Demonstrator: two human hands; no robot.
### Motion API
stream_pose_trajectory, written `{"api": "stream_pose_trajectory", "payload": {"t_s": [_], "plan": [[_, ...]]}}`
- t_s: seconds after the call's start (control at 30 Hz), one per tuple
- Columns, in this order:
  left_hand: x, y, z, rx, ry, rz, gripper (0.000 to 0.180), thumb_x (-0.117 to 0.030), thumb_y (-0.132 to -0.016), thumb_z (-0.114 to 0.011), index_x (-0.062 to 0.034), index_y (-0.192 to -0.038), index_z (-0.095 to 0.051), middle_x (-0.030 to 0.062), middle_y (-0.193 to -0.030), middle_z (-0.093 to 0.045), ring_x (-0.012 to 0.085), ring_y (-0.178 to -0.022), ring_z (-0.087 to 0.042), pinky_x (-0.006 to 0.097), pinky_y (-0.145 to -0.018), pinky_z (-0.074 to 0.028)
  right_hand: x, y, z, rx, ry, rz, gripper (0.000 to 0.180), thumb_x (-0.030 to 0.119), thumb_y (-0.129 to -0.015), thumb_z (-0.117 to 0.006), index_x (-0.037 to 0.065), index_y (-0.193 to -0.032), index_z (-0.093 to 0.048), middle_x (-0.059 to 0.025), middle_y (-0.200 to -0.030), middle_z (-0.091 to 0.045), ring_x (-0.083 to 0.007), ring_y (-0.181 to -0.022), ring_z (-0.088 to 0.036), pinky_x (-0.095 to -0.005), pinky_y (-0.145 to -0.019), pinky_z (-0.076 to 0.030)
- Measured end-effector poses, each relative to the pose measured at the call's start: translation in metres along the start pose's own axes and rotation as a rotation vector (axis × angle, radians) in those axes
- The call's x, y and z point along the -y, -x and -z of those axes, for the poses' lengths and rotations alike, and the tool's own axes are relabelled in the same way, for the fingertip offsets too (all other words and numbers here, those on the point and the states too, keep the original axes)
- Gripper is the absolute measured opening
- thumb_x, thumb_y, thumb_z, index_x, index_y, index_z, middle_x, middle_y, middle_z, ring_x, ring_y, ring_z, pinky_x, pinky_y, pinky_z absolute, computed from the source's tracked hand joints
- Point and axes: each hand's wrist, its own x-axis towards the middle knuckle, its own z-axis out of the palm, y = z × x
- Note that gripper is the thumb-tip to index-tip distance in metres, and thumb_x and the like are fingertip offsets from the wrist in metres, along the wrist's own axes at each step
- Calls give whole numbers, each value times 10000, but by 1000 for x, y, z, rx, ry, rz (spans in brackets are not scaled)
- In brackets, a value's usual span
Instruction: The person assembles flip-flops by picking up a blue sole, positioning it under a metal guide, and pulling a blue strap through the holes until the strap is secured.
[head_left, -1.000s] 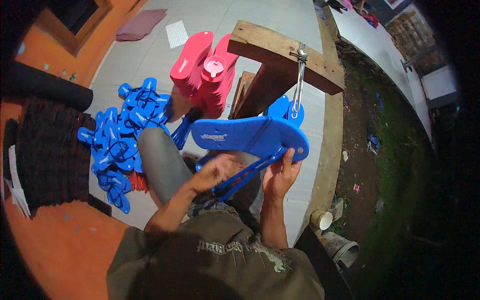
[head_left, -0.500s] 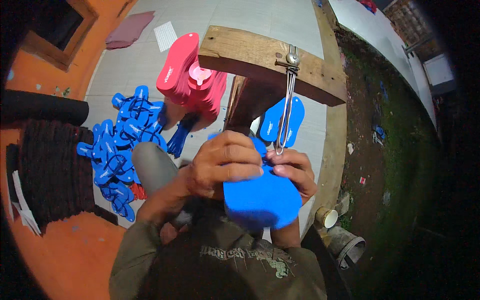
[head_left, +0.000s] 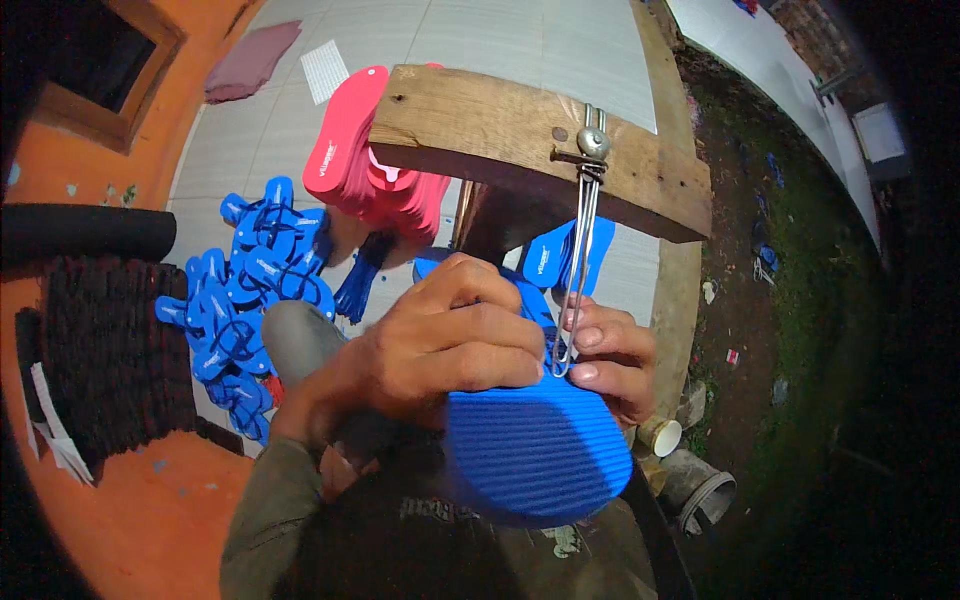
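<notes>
Both my hands grip a blue flip-flop sole [head_left: 540, 455] in front of my torso, its ribbed face turned up. My left hand [head_left: 455, 335] is closed over its middle from the left. From the right, my right hand [head_left: 615, 355] pinches the sole, thumb and fingers beside the lower end of a long wire hook [head_left: 583, 270]. That wire hangs from a bolt and a nail on a wooden beam [head_left: 480, 120], and its looped tip meets the sole between my hands. Whether a strap is caught on the tip is hidden by my fingers.
Pink soles [head_left: 345, 135] stand stacked behind the beam's left end. Finished blue flip-flops [head_left: 235, 300] lie heaped at left, near a bundle of dark blue straps [head_left: 362, 280]. More blue soles [head_left: 550, 255] lie beyond the wire. A dark stack of sheets [head_left: 115, 350] stands far left.
The sole and both hands have come down toward me, and its ribbed face shows more plainly. The wire's tip now sits lower, between my hands.
</notes>
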Motion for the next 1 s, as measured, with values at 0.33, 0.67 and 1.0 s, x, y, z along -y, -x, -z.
{"api": "stream_pose_trajectory", "payload": {"t_s": [0.33,0.67,1.0], "plan": [[17,-29,-31,-804,-745,332,635,-285,-570,-797,-2,-965,-389,137,-889,-411,277,-845,-396,385,-731,-336,-4,-54,-15,-280,568,-393,177,148,-783,-642,-5,-755,-557,-29,-637,-564,-71,-580,-483,-219,-523,-394],[45,116,-72,-637,263,913,254,-207,-784,-636,2,-911,-565,105,-797,-595,163,-725,-559,278,-662,-436,-36,101,-41,151,456,-681,236,122,-804,-591,-23,-989,-573,-107,-845,-630,-145,-783,-583,-258,-704,-440],[-39,148,-44,-414,875,1047,380,-166,-823,-567,-31,-1144,-414,51,-606,-530,114,-481,-485,207,-463,-383,18,140,21,8,254,-905,165,90,-842,-522,4,-980,-550,-57,-731,-581,-110,-664,-542,-241,-628,-442]]}}
